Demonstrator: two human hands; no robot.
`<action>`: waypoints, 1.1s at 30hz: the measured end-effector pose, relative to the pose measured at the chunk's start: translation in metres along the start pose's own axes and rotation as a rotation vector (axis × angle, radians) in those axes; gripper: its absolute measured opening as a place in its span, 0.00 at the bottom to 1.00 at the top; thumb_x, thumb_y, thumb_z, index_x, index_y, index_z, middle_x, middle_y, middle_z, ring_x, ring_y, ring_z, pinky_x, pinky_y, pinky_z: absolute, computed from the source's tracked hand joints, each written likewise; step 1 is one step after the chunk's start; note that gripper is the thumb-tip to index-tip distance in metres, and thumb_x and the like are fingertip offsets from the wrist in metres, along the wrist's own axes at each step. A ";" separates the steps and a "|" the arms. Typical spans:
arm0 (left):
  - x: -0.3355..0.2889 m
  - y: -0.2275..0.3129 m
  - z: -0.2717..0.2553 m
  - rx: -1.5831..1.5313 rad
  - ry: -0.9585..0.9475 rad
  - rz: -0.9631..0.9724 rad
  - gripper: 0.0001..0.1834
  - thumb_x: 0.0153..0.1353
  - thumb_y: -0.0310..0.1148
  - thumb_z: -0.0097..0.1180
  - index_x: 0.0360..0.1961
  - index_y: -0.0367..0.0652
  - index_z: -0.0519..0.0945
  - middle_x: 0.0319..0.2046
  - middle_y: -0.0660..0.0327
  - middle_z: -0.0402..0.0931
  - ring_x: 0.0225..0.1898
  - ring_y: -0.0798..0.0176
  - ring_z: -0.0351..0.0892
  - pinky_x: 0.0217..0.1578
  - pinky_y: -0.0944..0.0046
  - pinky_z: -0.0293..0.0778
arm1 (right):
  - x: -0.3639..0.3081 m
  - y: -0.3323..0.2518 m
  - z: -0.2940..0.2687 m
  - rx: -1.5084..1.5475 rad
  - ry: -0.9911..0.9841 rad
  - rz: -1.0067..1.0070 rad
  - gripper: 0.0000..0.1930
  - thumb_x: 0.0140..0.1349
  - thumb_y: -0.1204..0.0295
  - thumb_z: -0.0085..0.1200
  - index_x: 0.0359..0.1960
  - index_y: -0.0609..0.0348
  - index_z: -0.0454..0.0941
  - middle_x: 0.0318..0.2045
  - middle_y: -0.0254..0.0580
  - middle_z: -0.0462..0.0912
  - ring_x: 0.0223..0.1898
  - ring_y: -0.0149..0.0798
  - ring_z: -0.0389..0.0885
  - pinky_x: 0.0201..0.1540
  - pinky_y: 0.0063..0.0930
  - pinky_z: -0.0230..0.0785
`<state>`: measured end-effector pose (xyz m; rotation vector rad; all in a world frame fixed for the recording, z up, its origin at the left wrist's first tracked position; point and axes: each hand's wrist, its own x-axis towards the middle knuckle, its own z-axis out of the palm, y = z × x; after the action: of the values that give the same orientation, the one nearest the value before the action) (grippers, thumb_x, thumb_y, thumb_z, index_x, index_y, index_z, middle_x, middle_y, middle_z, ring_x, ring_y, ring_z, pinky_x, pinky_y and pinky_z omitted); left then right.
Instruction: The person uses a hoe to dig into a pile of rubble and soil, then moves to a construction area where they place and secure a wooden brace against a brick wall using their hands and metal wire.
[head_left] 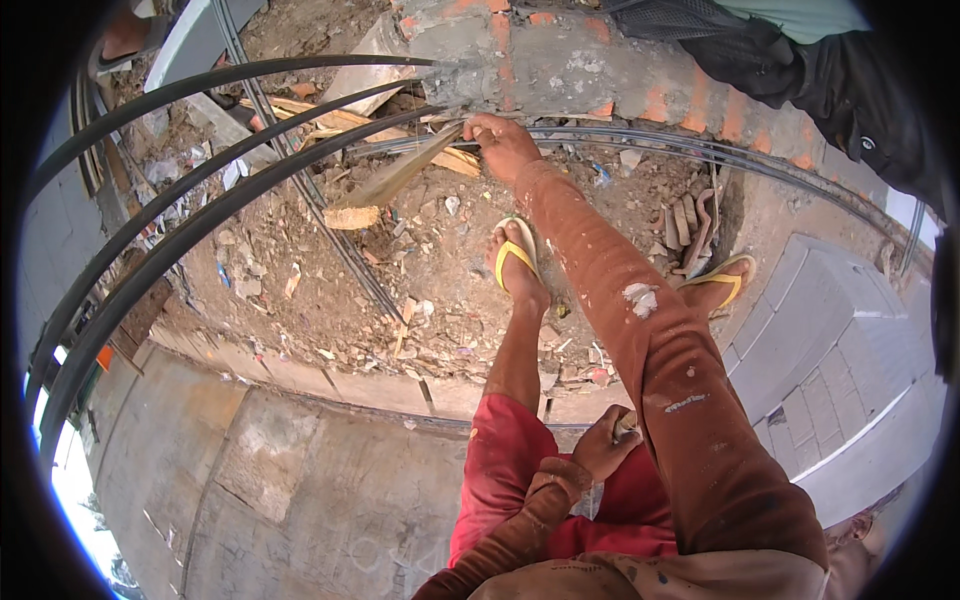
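Observation:
My right hand [500,145] reaches far forward, its fingers closed on the narrow end of a tapered wooden stake [400,178]. The stake slants down to the left, its broad, pale cut end over the rubble. Just beyond my fingers lies the mortar-smeared edge of a brick wall [455,75]. My left hand [605,443] is held low by my red shorts, with its fingers curled round something small and pale that I cannot make out.
Three black curved pipes [230,155] run from the wall to the left. Thin steel rods [300,180] lie over broken rubble [330,290]. Wall tiles [695,225] lean near my right foot. A grey block structure [830,360] stands right. A person in dark trousers [840,85] is at the upper right.

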<state>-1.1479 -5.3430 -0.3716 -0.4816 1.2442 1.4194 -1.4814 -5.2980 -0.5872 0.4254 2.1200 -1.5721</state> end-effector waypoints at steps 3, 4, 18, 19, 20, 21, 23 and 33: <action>-0.003 0.038 -0.016 0.171 -0.070 -0.189 0.20 0.52 0.37 0.53 0.44 0.38 0.66 0.35 0.48 0.74 0.39 0.48 0.75 0.40 0.56 0.68 | -0.022 0.030 -0.004 0.112 0.069 0.120 0.09 0.64 0.68 0.40 0.34 0.52 0.75 0.36 0.40 0.79 0.40 0.37 0.75 0.44 0.29 0.64; -0.003 0.039 -0.017 0.168 -0.074 -0.189 0.20 0.52 0.37 0.53 0.44 0.38 0.66 0.35 0.48 0.74 0.39 0.48 0.75 0.40 0.56 0.68 | -0.030 0.035 -0.002 0.061 0.079 0.130 0.10 0.64 0.65 0.39 0.35 0.50 0.75 0.36 0.40 0.79 0.39 0.41 0.76 0.44 0.31 0.65; 0.131 0.110 -0.179 0.970 0.266 0.465 0.20 0.48 0.34 0.56 0.45 0.48 0.69 0.40 0.49 0.73 0.43 0.42 0.72 0.44 0.50 0.67 | -0.069 0.010 -0.039 -0.230 -0.033 0.244 0.12 0.60 0.65 0.43 0.45 0.47 0.73 0.45 0.45 0.76 0.47 0.46 0.74 0.49 0.37 0.65; 0.150 0.109 -0.187 0.969 0.260 0.478 0.20 0.48 0.34 0.56 0.45 0.48 0.69 0.40 0.49 0.73 0.43 0.42 0.72 0.44 0.50 0.67 | -0.070 0.022 -0.041 -0.292 -0.068 0.243 0.12 0.60 0.66 0.44 0.44 0.47 0.73 0.44 0.46 0.77 0.46 0.47 0.75 0.49 0.37 0.66; 0.164 0.111 -0.194 1.240 0.256 0.369 0.22 0.48 0.36 0.57 0.46 0.50 0.69 0.42 0.52 0.72 0.45 0.45 0.71 0.46 0.52 0.66 | -0.071 0.031 -0.041 -0.301 -0.053 0.227 0.12 0.60 0.66 0.44 0.44 0.47 0.73 0.44 0.46 0.77 0.46 0.47 0.75 0.49 0.37 0.66; 0.178 0.109 -0.199 1.504 0.258 0.242 0.23 0.48 0.38 0.57 0.48 0.52 0.70 0.44 0.54 0.72 0.47 0.48 0.71 0.47 0.54 0.66 | -0.073 0.042 -0.039 -0.347 -0.068 0.199 0.12 0.59 0.66 0.43 0.44 0.47 0.74 0.41 0.46 0.78 0.45 0.48 0.75 0.48 0.38 0.66; 0.212 0.075 -0.218 1.604 0.267 0.188 0.23 0.48 0.39 0.57 0.49 0.53 0.70 0.44 0.56 0.72 0.48 0.49 0.70 0.48 0.53 0.65 | -0.067 0.069 -0.032 -0.385 -0.085 0.145 0.12 0.59 0.67 0.43 0.43 0.48 0.74 0.39 0.47 0.78 0.43 0.49 0.76 0.47 0.39 0.67; 0.279 -0.003 -0.282 1.441 0.454 0.115 0.30 0.46 0.34 0.56 0.54 0.48 0.65 0.49 0.49 0.67 0.49 0.42 0.68 0.48 0.51 0.68 | -0.031 0.182 0.004 -0.308 -0.192 -0.233 0.10 0.59 0.68 0.42 0.38 0.53 0.72 0.30 0.49 0.79 0.34 0.53 0.77 0.39 0.43 0.68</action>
<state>-1.3229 -5.4591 -0.7079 0.3087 2.2853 0.2025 -1.3630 -5.2469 -0.7187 -0.0760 2.2699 -1.3083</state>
